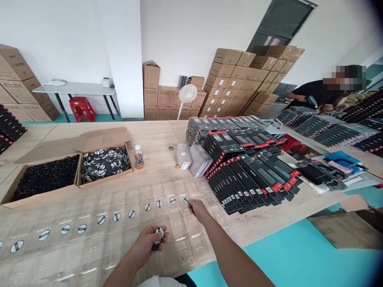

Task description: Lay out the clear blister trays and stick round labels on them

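My left hand [149, 244] is wrapped round a small stack of round black-and-white discs [159, 232] near the table's front edge. Farther right, the fingertips of my right hand [197, 209] pinch the edge of one round disc [186, 200], which lies at the right end of a long row. The other discs, such as this one [131, 214], run leftward over clear plastic trays [113, 239] spread across the wooden table. Behind them, an open carton [103, 180] holds many more discs, beside a carton of small black pieces [48, 175].
A bottle [138, 156] stands right of the cartons. Clear plastic cases [201, 160] and stacked black-and-red boxes [251, 179] cover the table's right side. Across the room a person [317, 93] holds a dark tool. Brown cartons [236, 79] and a fan [188, 93] stand by the wall.
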`<action>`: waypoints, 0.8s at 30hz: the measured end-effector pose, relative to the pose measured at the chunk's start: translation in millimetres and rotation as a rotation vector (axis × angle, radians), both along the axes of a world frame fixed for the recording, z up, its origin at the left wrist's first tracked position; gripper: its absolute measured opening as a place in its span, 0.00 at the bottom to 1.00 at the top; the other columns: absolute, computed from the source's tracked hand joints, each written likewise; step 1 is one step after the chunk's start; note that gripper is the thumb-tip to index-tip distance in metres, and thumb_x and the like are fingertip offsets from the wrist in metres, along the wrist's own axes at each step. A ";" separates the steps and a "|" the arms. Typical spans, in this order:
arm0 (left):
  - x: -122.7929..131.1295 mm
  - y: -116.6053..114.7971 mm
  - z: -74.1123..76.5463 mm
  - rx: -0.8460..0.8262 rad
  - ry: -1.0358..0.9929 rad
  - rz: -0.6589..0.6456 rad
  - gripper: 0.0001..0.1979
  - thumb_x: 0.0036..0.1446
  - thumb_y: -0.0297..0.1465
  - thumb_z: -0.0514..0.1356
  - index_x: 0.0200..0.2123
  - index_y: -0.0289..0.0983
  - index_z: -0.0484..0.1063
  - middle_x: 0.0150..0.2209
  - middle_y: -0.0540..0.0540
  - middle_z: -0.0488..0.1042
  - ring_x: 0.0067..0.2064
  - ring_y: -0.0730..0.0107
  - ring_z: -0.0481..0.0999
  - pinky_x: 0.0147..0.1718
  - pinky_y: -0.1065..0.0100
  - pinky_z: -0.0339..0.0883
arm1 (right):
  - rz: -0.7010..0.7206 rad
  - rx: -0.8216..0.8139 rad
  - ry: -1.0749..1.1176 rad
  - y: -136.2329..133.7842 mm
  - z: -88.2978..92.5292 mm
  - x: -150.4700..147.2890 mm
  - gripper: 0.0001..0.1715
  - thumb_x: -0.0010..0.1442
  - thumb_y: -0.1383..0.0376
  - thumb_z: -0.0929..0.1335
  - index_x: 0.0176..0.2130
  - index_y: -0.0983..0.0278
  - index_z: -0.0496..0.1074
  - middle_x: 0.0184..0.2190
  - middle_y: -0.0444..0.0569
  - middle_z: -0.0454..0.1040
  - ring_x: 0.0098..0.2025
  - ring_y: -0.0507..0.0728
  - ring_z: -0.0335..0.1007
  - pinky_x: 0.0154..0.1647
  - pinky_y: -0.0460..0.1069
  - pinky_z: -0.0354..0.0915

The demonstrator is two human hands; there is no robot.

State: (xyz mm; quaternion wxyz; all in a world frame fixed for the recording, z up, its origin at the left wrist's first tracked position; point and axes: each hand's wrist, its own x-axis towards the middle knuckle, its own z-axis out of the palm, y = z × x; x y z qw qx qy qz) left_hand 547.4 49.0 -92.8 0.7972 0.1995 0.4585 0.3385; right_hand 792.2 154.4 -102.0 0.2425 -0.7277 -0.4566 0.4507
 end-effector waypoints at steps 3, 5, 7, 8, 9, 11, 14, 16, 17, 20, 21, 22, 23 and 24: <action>21.5 -1.5 1.6 0.000 0.019 0.014 0.23 0.39 0.40 0.73 0.37 0.33 0.76 0.36 0.42 0.80 0.33 0.69 0.77 0.25 0.73 0.62 | 0.057 -0.016 -0.074 11.0 2.3 19.2 0.16 0.52 0.58 0.68 0.19 0.63 0.66 0.20 0.48 0.71 0.26 0.55 0.66 0.29 0.49 0.59; 36.1 -1.4 1.1 -0.016 0.037 0.045 0.23 0.39 0.41 0.73 0.37 0.33 0.76 0.35 0.42 0.80 0.32 0.70 0.76 0.24 0.73 0.62 | 0.104 0.015 -0.088 8.6 7.2 25.9 0.13 0.51 0.59 0.69 0.21 0.64 0.69 0.26 0.50 0.74 0.33 0.58 0.70 0.34 0.50 0.60; 50.2 0.6 -0.3 -0.026 0.039 0.066 0.24 0.38 0.41 0.74 0.37 0.33 0.76 0.34 0.42 0.80 0.32 0.70 0.76 0.24 0.72 0.63 | 0.185 0.035 -0.040 -2.1 13.3 26.6 0.13 0.52 0.57 0.69 0.24 0.64 0.72 0.28 0.50 0.75 0.36 0.58 0.70 0.36 0.49 0.60; 57.1 2.4 -0.8 -0.029 0.036 0.071 0.25 0.38 0.41 0.74 0.37 0.33 0.76 0.33 0.42 0.80 0.31 0.70 0.76 0.25 0.72 0.63 | 0.235 0.031 0.002 -10.0 16.3 25.2 0.14 0.53 0.56 0.69 0.25 0.65 0.73 0.28 0.49 0.75 0.35 0.58 0.69 0.35 0.49 0.60; 64.0 4.7 -0.9 -0.031 0.035 0.073 0.25 0.38 0.42 0.74 0.37 0.33 0.76 0.33 0.42 0.80 0.31 0.71 0.76 0.25 0.72 0.63 | 0.286 0.024 0.044 -18.9 19.1 22.9 0.16 0.52 0.54 0.70 0.26 0.65 0.74 0.28 0.47 0.75 0.34 0.56 0.69 0.34 0.48 0.60; 77.7 10.7 0.7 -0.020 0.049 0.067 0.25 0.38 0.43 0.73 0.36 0.32 0.76 0.31 0.43 0.79 0.31 0.71 0.75 0.24 0.73 0.63 | 0.361 0.002 0.158 -37.3 23.5 17.6 0.19 0.52 0.51 0.70 0.31 0.65 0.76 0.26 0.45 0.74 0.30 0.54 0.67 0.31 0.47 0.60; 96.9 21.1 6.0 0.036 0.119 0.020 0.24 0.38 0.46 0.72 0.30 0.32 0.75 0.28 0.44 0.78 0.28 0.71 0.74 0.22 0.73 0.60 | 0.372 -0.008 0.402 -58.3 25.8 12.6 0.23 0.54 0.48 0.69 0.35 0.65 0.77 0.24 0.44 0.72 0.26 0.52 0.64 0.29 0.47 0.59; 107.6 27.7 9.7 0.065 0.181 -0.020 0.23 0.37 0.47 0.72 0.25 0.33 0.72 0.24 0.45 0.77 0.24 0.72 0.72 0.19 0.73 0.57 | 0.275 0.020 0.490 -65.4 23.7 13.0 0.21 0.54 0.49 0.69 0.29 0.66 0.75 0.21 0.43 0.69 0.25 0.51 0.62 0.29 0.47 0.58; 112.0 30.7 11.4 0.070 0.207 -0.039 0.23 0.36 0.47 0.72 0.23 0.34 0.71 0.23 0.45 0.76 0.23 0.72 0.70 0.18 0.72 0.55 | 0.215 0.035 0.488 -67.0 21.5 14.2 0.20 0.53 0.51 0.69 0.26 0.65 0.73 0.20 0.42 0.67 0.24 0.50 0.60 0.28 0.47 0.58; 120.4 36.4 16.4 0.079 0.234 -0.081 0.21 0.36 0.44 0.72 0.20 0.35 0.68 0.21 0.45 0.75 0.21 0.73 0.68 0.18 0.71 0.53 | 0.081 0.039 0.422 -63.4 10.9 20.8 0.19 0.52 0.52 0.68 0.23 0.64 0.69 0.17 0.39 0.61 0.21 0.49 0.53 0.25 0.46 0.54; 121.4 37.0 18.2 0.077 0.225 -0.089 0.19 0.36 0.42 0.71 0.21 0.35 0.69 0.22 0.45 0.75 0.21 0.73 0.69 0.19 0.71 0.54 | 0.055 0.033 0.400 -59.0 6.7 24.4 0.19 0.53 0.51 0.67 0.23 0.64 0.68 0.16 0.38 0.59 0.20 0.48 0.51 0.24 0.46 0.53; 121.4 36.9 19.7 0.067 0.206 -0.089 0.17 0.37 0.40 0.71 0.23 0.34 0.70 0.23 0.45 0.76 0.23 0.73 0.70 0.20 0.72 0.55 | 0.024 0.032 0.372 -53.0 2.6 29.0 0.20 0.53 0.50 0.67 0.23 0.63 0.68 0.16 0.38 0.58 0.19 0.48 0.50 0.23 0.46 0.52; 120.6 36.0 21.0 0.047 0.176 -0.083 0.15 0.37 0.37 0.70 0.25 0.34 0.72 0.25 0.45 0.76 0.25 0.72 0.71 0.21 0.72 0.57 | -0.012 0.034 0.338 -45.6 -1.1 35.0 0.20 0.54 0.50 0.66 0.24 0.63 0.68 0.16 0.38 0.58 0.19 0.49 0.50 0.23 0.46 0.52; 119.1 34.5 21.8 0.021 0.141 -0.074 0.14 0.36 0.33 0.70 0.28 0.33 0.74 0.27 0.45 0.77 0.27 0.72 0.72 0.23 0.72 0.58 | -0.047 0.035 0.301 -37.3 -4.1 42.5 0.21 0.55 0.49 0.64 0.24 0.63 0.67 0.16 0.38 0.58 0.19 0.49 0.50 0.23 0.46 0.52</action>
